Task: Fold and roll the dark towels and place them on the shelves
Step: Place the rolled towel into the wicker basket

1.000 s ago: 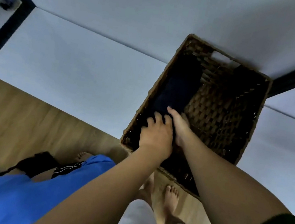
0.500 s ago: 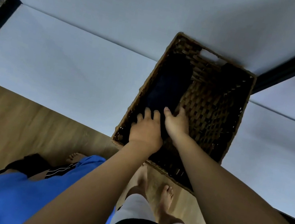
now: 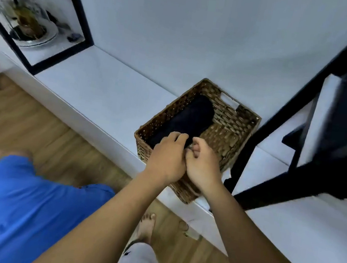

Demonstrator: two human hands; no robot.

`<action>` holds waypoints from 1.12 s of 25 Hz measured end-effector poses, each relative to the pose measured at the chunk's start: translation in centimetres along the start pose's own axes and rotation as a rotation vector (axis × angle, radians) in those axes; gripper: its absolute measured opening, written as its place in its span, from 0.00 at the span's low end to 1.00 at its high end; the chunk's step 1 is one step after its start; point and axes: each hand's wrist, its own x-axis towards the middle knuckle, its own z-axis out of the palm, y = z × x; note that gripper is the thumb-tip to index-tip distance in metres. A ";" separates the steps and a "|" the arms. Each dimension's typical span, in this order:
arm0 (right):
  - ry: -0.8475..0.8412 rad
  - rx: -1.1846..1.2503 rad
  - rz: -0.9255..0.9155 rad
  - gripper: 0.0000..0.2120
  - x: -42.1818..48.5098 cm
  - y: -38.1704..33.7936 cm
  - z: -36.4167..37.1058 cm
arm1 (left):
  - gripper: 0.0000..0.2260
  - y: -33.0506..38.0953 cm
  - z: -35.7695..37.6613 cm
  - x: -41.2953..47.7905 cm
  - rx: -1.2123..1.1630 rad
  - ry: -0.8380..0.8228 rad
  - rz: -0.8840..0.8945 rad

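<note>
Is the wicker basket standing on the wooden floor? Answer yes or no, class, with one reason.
No, the wicker basket stands on the white shelf, a step above the wooden floor.

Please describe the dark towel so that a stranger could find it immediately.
On the low white shelf along the wall, a brown woven basket stands beside a black post. The dark towel lies rolled along its left side; to the right is only bare weave.
</note>
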 end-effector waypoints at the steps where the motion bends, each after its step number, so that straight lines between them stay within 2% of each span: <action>1: -0.018 0.032 -0.037 0.20 -2.4 -0.1 -1.1 | 0.20 1.5 0.1 -2.0 -0.019 0.040 0.022; 6: 0.025 0.124 -0.121 0.14 -16.1 2.7 -10.4 | 0.19 12.6 1.7 -12.2 -0.122 0.136 0.146; 10: 0.158 0.150 -0.104 0.06 -23.7 3.9 -20.1 | 0.15 21.3 2.2 -16.1 -0.201 0.179 0.311; 12: 0.343 0.237 -0.125 0.02 -25.9 3.8 -25.5 | 0.15 25.0 1.9 -16.7 -0.202 0.204 0.414; 14: 0.687 0.287 -0.113 0.02 -25.8 3.9 -31.2 | 0.15 28.3 1.5 -16.5 -0.237 0.193 0.491; 15: 0.831 0.271 -0.066 0.05 -24.9 4.3 -33.9 | 0.15 29.7 1.5 -16.1 -0.271 0.169 0.510; 16: 0.896 0.261 0.019 0.13 -24.0 5.1 -36.1 | 0.15 31.1 1.7 -15.6 -0.318 0.132 0.514; 17: 0.849 0.296 0.128 0.24 -22.7 6.2 -37.5 | 0.15 32.4 2.1 -15.1 -0.373 0.074 0.490; 18: 0.730 0.377 0.223 0.33 -21.4 7.2 -38.0 | 0.16 33.5 2.6 -14.6 -0.431 0.007 0.452; 19: 0.611 0.460 0.283 0.40 -20.2 8.0 -37.9 | 0.17 34.3 3.1 -14.3 -0.484 -0.048 0.416; 20: 0.536 0.512 0.309 0.43 -19.5 8.6 -37.3 | 0.17 34.8 3.6 -14.1 -0.536 -0.082 0.382; 25: 0.511 0.516 0.233 0.37 -23.2 8.4 -34.4 | 0.12 34.5 4.1 -14.6 -0.769 -0.148 0.160; 28: 0.437 0.567 0.203 0.38 -29.8 8.5 -30.0 | 0.17 33.5 3.5 -16.2 -0.946 -0.415 -0.010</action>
